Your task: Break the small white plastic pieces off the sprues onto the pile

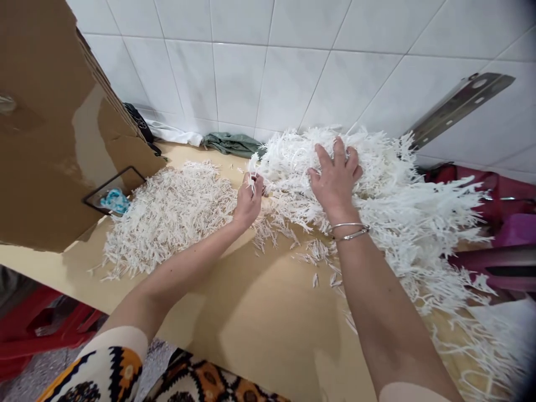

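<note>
My left hand [248, 202] is closed in a pinch on some white branched strands, between two piles on the table. Their tips stick out above the fingers; the rest is hidden. My right hand [337, 177] lies with fingers spread on top of a large pile of white, branched, feathery strands [389, 167], which look like plastic. To the left of my left hand spreads a flatter heap of short white pieces [176, 215]. A few loose bits [316, 251] lie on the table between my arms.
A tall cardboard box [46, 139] stands at the left of the tan table [259, 312]. Dark green cloth [232, 143] lies along the tiled wall. A metal bracket [460, 109] leans at the back right, above red and purple items [517, 229]. A red stool [42, 324] sits below left.
</note>
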A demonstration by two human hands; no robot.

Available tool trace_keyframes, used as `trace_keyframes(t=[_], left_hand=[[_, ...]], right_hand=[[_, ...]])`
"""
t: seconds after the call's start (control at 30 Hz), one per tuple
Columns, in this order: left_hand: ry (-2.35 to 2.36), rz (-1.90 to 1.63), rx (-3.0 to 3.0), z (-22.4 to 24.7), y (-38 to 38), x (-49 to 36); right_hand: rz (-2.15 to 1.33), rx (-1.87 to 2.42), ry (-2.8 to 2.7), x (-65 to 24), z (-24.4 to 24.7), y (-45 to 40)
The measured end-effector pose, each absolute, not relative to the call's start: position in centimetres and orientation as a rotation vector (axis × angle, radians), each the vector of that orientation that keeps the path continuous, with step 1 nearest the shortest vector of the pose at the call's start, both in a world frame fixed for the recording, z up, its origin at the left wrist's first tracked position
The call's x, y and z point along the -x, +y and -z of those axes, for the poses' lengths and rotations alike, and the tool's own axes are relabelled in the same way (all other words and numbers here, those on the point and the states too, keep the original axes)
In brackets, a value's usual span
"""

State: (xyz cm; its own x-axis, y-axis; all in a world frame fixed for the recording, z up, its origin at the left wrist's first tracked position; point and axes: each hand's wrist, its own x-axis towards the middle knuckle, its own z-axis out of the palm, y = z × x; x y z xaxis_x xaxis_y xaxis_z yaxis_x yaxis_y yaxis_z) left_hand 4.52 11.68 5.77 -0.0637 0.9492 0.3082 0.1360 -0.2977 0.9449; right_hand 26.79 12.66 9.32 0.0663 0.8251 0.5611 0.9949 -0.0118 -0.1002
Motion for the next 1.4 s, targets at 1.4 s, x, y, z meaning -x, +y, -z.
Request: trace_keyframes(t=[1.4], left_hand=[[0.744,-1.03,-1.577,-9.8,1.3,-0.4]], right_hand=[[-0.411,0.649,-2.896,-22.8,-2.0,-16.9]])
